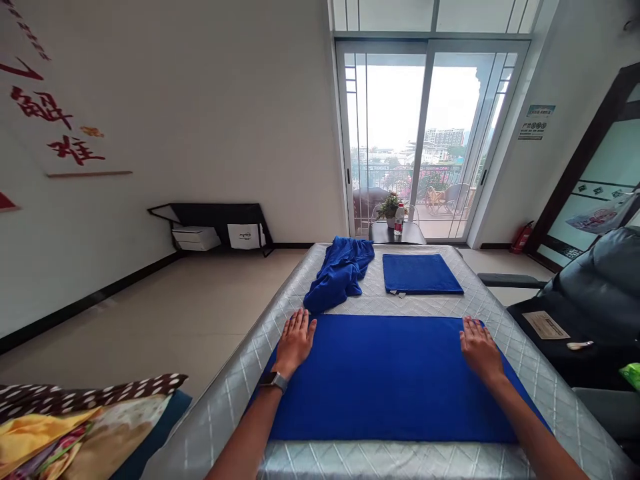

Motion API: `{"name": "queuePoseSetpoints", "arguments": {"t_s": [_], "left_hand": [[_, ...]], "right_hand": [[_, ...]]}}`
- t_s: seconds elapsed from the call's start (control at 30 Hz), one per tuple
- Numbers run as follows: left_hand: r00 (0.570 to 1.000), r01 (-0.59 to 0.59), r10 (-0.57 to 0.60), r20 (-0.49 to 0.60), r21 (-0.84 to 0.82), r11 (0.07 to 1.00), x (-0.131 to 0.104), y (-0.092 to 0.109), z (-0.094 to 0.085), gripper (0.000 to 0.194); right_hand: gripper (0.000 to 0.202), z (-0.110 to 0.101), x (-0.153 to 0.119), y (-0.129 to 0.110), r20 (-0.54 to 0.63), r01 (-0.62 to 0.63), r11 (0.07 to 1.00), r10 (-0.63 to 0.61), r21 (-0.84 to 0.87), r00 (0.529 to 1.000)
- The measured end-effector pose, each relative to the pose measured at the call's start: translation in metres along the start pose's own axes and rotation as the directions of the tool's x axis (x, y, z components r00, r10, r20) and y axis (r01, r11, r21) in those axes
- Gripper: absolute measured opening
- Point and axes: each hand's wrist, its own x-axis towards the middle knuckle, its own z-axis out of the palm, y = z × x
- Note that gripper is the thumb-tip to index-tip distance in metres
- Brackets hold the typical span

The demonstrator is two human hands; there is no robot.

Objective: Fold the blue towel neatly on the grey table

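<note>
Through the head view I had the spread blue cloth (387,377) lying across the near part of a pale, quilted mattress (380,459), its long sides running from left to right. It was a deep, even blue, smooth over nearly its whole face, with straight near and far edges and no pattern that I could make out. My left hand (295,340) lay palm down at its far left corner, fingers straight and close together, the thumb a little apart; a watch (274,381) circled that wrist. My right hand (479,347) matched it at the far right corner, fingers extended and pointing away from me. Both hands were open and flat, gripping nothing that I could see; whether any edge was tucked beneath the palms I couldn't tell. Beyond my left fingertips, toward the far left, a crumpled blue cloth (343,270) sat in loose folds, so near that I couldn't tell whether it touched them. At the far right, apart from the spread one, a folded blue cloth (421,273) made a neat flat block, small pale tags showing at its near edge.
</note>
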Motion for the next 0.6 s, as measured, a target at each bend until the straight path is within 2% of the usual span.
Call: {"name": "queuePoseSetpoints", "arguments": {"t_s": [0.07, 0.17, 0.23, 0.27, 0.37, 0.6], "left_hand": [[0.995, -0.095, 0.097, 0.031, -0.055, 0.994, -0.016, 0.046, -0.003, 0.068], [0.945, -0.302, 0.316, 0.087, -0.145, 0.942, -0.046, 0.119, 0.001, 0.061], [0.921, -0.358, 0.378, 0.092, -0.182, 0.916, -0.064, 0.155, 0.008, 0.061], [0.914, -0.372, 0.395, 0.095, -0.194, 0.908, -0.071, 0.167, 0.012, 0.062], [0.9, -0.388, 0.417, 0.128, -0.203, 0.899, -0.083, 0.18, 0.02, 0.063], [0.898, -0.374, 0.399, 0.184, -0.155, 0.914, -0.084, 0.18, 0.016, 0.065]], "right_hand": [[0.062, -0.011, -0.016, -0.047, 0.06, 0.103, 0.991, -0.109, 0.09, 0.992], [0.064, -0.017, -0.039, -0.12, 0.177, 0.225, 0.947, -0.268, 0.23, 0.947], [0.065, -0.016, -0.051, -0.155, 0.232, 0.247, 0.931, -0.311, 0.268, 0.922], [0.065, -0.013, -0.055, -0.166, 0.252, 0.247, 0.93, -0.317, 0.273, 0.914], [0.064, -0.005, -0.061, -0.18, 0.286, 0.216, 0.94, -0.29, 0.265, 0.913], [0.065, -0.002, -0.06, -0.176, 0.327, 0.191, 0.948, -0.27, 0.254, 0.906]]}}
